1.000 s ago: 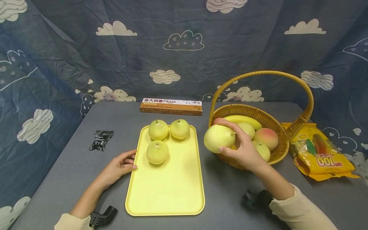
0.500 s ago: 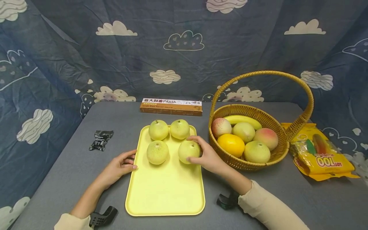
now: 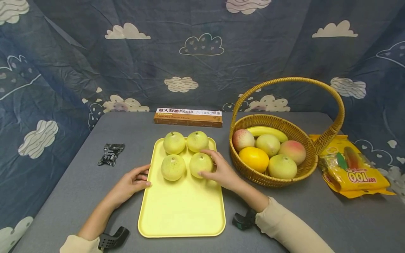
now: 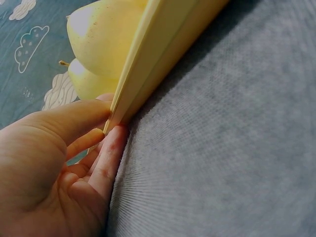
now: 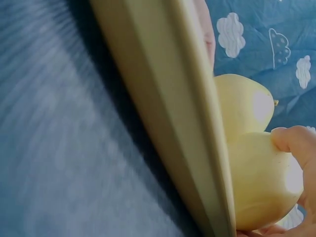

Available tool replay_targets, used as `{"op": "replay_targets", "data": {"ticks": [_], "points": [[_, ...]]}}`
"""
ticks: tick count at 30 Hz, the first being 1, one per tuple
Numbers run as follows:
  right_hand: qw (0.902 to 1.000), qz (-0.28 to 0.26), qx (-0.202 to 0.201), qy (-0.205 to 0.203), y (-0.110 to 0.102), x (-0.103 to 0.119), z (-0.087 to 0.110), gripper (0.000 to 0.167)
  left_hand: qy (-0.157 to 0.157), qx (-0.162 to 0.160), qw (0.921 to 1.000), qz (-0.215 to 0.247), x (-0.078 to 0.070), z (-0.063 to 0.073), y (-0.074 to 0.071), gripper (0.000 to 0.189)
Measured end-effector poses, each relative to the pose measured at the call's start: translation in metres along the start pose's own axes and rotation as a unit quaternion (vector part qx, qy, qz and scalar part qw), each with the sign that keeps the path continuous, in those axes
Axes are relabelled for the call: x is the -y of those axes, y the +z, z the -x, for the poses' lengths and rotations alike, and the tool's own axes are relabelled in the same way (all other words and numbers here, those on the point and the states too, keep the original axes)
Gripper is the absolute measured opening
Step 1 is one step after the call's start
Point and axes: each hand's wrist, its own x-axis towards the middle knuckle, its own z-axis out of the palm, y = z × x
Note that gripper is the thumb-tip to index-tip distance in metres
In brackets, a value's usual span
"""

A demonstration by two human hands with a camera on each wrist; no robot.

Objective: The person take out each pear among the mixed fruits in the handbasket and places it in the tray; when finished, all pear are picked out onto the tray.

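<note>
On the yellow tray (image 3: 180, 211), my right hand (image 3: 221, 172) holds a round yellow-green fruit (image 3: 199, 165) with a short stem, thumb in front and fingers round its far side. In the right wrist view the thumb and fingertips press on this fruit (image 5: 264, 180). Three like fruits share the tray: one (image 3: 173, 168) just left of the held one, and two behind, left (image 3: 174, 142) and right (image 3: 197, 142). My left hand (image 3: 128, 186) grips the tray's left edge. The left wrist view shows its thumb (image 4: 81, 118) at the rim and fingers against the outer wall.
A wicker basket (image 3: 269, 181) with a tall handle stands right of the tray, holding a banana (image 3: 269, 132), a yellow fruit (image 3: 254, 159), peaches and green fruits. Beyond it lies a yellow packet (image 3: 354, 172). A pasta box (image 3: 188, 117) is behind the tray; a black wrapper (image 3: 111, 154) lies left.
My right hand has carried the fruit from over the basket leftward onto the tray, then shifted it slightly further left. The left hand has stayed at the tray's edge.
</note>
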Motion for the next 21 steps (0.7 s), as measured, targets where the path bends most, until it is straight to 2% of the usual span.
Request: {"op": "replay_targets", "data": {"ticks": [8,14,17,21], "points": [[0.9996,-0.02,0.016,0.009,-0.005,0.04,0.004,0.063,-0.009,0.002,1.0,0.0,0.002,-0.001,-0.001,0.06],[0.9985,-0.038,0.038,-0.007,-0.025,0.051,0.013,0.062,-0.008,0.001,1.0,-0.005,0.003,-0.001,-0.001,0.059],[0.9989,-0.024,0.023,-0.033,-0.042,0.057,0.023,0.058,-0.006,0.001,1.0,-0.002,0.003,-0.001,-0.001,0.059],[0.9956,0.017,-0.033,-0.086,-0.066,0.051,0.036,0.059,-0.008,0.001,1.0,-0.002,0.001,-0.001,-0.001,0.059]]}}
